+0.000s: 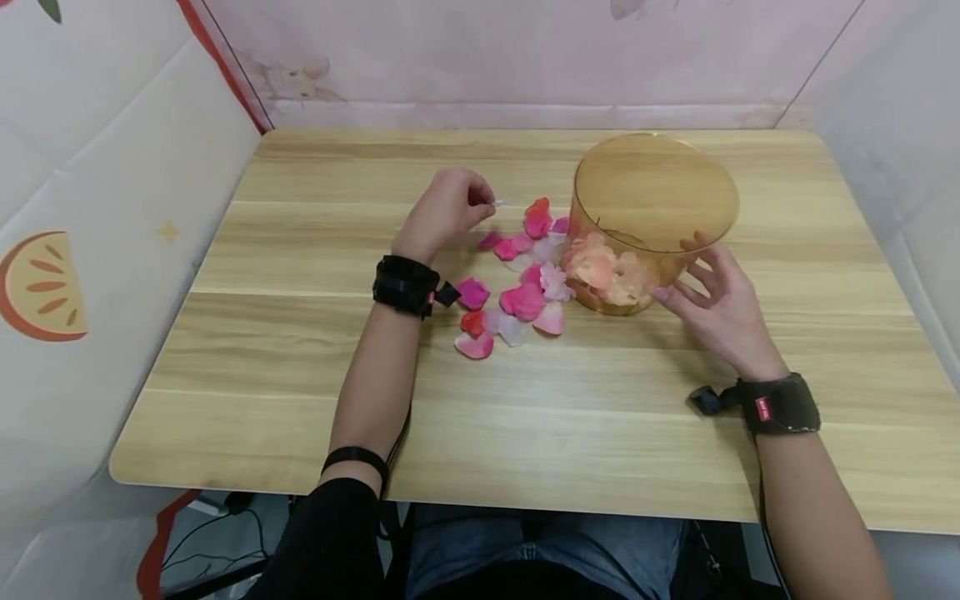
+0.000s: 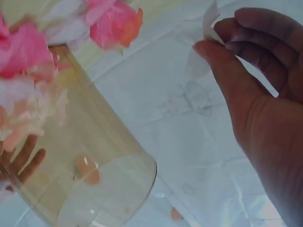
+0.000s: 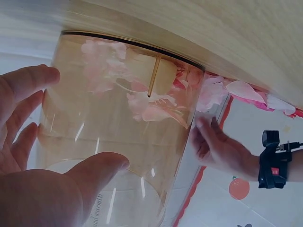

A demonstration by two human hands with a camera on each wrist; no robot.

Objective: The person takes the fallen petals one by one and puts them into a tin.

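- Right hand cups the amber tub's near wall, fingers spread wide against it; the tub looks stiff, smooth and slippery
- Left hand pinches one pale petal at its edge; it seems feather-light, soft, easily creased
- Loose petals lie beside the tub on the wooden surface
- Pink printed backdrop stands beyond

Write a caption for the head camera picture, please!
Left hand pinches a pale petal above scattered pink petals while right hand steadies an amber jar.
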